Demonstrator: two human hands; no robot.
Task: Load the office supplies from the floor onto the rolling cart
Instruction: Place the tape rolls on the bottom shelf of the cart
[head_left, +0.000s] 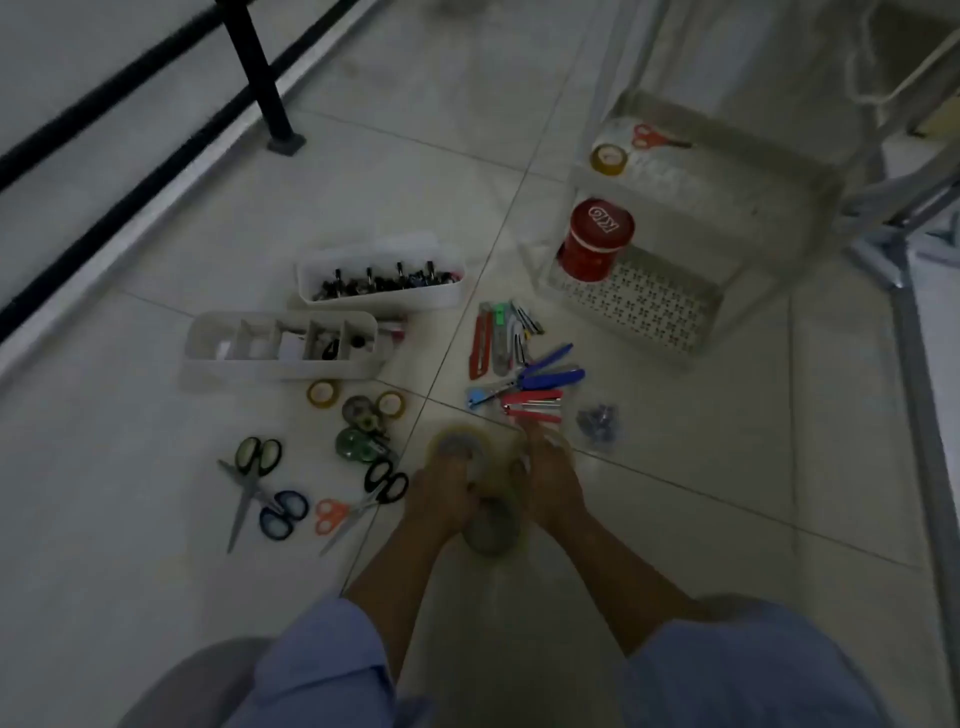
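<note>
Down on the floor (675, 519), our left hand (441, 499) gripped a wide tape roll (457, 439) near the red stapler (532, 404). Whether our right hand (550, 488) grasped another, we could not tell. The rolling cart (727, 218) stood nearby.

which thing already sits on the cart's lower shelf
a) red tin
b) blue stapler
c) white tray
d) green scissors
A: the red tin stands upright on the patterned lower shelf of the cart.
</note>
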